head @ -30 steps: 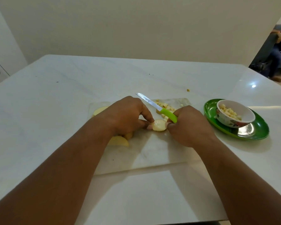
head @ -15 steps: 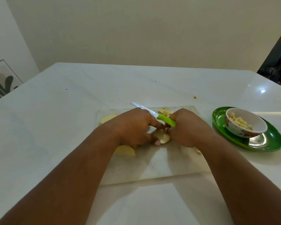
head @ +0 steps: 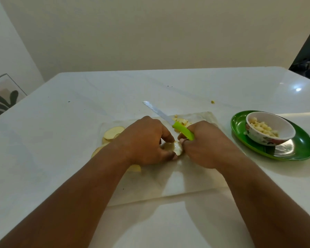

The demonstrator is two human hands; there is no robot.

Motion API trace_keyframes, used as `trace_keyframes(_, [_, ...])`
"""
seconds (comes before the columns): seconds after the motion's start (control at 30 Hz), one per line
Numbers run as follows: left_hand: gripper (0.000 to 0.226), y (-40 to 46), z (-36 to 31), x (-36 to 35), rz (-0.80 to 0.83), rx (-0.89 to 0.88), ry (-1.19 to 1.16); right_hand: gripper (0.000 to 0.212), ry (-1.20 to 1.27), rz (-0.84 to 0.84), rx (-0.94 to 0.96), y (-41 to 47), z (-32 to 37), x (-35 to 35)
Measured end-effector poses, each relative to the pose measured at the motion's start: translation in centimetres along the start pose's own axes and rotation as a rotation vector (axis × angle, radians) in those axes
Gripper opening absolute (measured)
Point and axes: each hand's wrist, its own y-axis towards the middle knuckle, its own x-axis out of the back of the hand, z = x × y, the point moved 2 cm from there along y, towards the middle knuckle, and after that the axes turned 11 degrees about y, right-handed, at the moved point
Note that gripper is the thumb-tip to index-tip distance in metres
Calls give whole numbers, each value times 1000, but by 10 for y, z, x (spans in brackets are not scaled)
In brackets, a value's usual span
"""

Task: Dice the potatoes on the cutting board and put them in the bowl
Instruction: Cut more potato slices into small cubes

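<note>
White counter (head: 61, 140) carrying a pale cutting board (head: 168, 185) at centre. Potato slices (head: 113, 132) lie at the board's left edge. Left hand (head: 145, 140), fingers curled, pinches a potato piece (head: 175, 149) on the board. Right hand (head: 206, 145) grips the green-handled knife (head: 168, 120), blade pointing up and left above the board. Diced potato (head: 182, 121) lies at the board's far edge. Further right, a bowl (head: 268, 138) of dice stands on a green plate (head: 297, 151).
</note>
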Motion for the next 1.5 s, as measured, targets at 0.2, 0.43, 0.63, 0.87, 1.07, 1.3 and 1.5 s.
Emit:
trace_keyframes(0.2, [42, 4, 1, -3, -59, 25, 30, 12, 5, 1, 45, 4, 9, -11])
trace_keyframes(0.43, [37, 1, 7, 1, -26, 83, 2, 19, 15, -122, 89, -3, 7, 2])
trace_keyframes(0.63, [54, -2, 12, 5, 22, 74, -86, 42, -40, -160, 120, -45, 17, 26])
trace_keyframes(0.87, [47, -1, 17, 1, 2, 86, -147, 41, -286, -210, 178, -90, 29, 28])
trace_keyframes(1.07, [33, 5, 8, 2, 44, 97, -18, 36, -321, -187, 189, -93, 39, 18])
trace_keyframes(1.3, [32, 7, 1, 4, 90, 120, 114, 32, -367, -142, 165, -88, 49, 8])
trace_keyframes(1.5, [33, 8, 2, 1, 107, 111, 126, 22, -347, -146, 155, -85, 50, 1])
